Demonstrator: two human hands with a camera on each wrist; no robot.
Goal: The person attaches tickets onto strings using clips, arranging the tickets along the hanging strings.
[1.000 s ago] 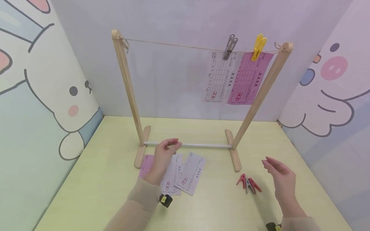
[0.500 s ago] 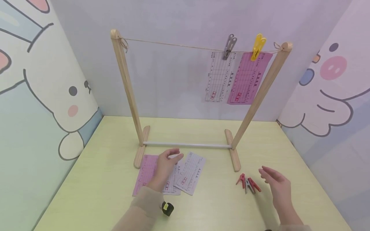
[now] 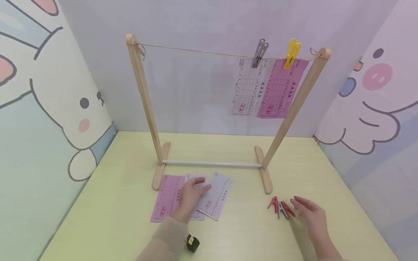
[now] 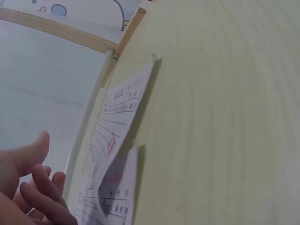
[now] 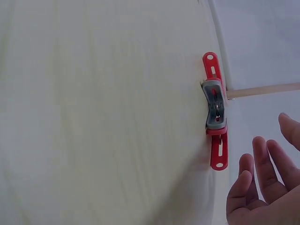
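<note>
Nearest the viewer, the person's left hand [image 3: 191,194] lies with loosely spread fingers on the flat paper slips printed with grids [image 3: 213,197] that are fanned out on the pale yellow-green wooden worktop [image 3: 114,203]; its grip is apart and curls round nothing, the fingertips resting on the middle white slip, with a pink slip [image 3: 166,197] to its left and another white slip to its right. In the left wrist view the fingers [image 4: 40,187] hover relaxed beside the lifted edge of a slip [image 4: 119,126]. The right hand [image 3: 310,214] hangs just beside a small cluster of red and grey plastic clothes pegs [image 3: 281,208] lying on the worktop, its fingers straight and parted, grip apart, not touching them; the right wrist view shows the same fingers [image 5: 262,173] near the red pegs and the grey peg [image 5: 214,110] between them. Further back stands a wooden drying frame with two slanted posts [image 3: 143,98] on flat feet, joined low down by a white rod [image 3: 212,164] and at the top by a thin brown string [image 3: 196,51]. On the string, toward the right post, a grey peg [image 3: 260,52] holds a white gridded slip [image 3: 248,87] and a yellow peg [image 3: 292,52] holds a pink one [image 3: 281,88], the two overlapping slightly. Cartoon-printed walls [image 3: 49,108] enclose the worktop.
</note>
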